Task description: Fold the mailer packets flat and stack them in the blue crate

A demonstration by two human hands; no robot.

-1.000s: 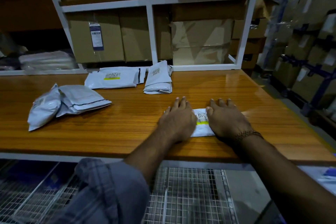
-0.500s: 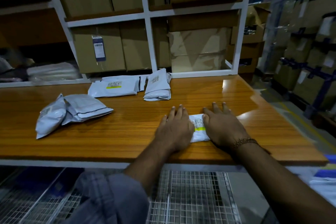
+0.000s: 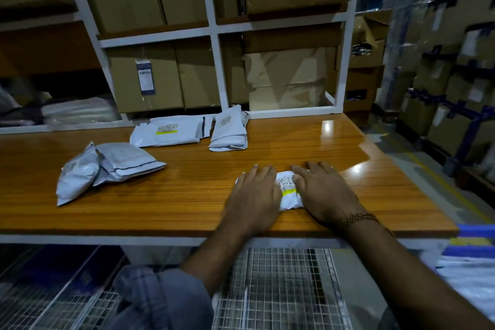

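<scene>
Now your left hand [image 3: 254,195] and right hand [image 3: 325,193] press flat, fingers straight, on the folded mailer packet [image 3: 288,190] near the table's [image 3: 187,195] front edge. Lift unevenly and it likely springs open; the blue crate [image 3: 474,233] waits at right.

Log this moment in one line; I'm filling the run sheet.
left hand pressing | right hand pressing | mailer packet on table
</scene>
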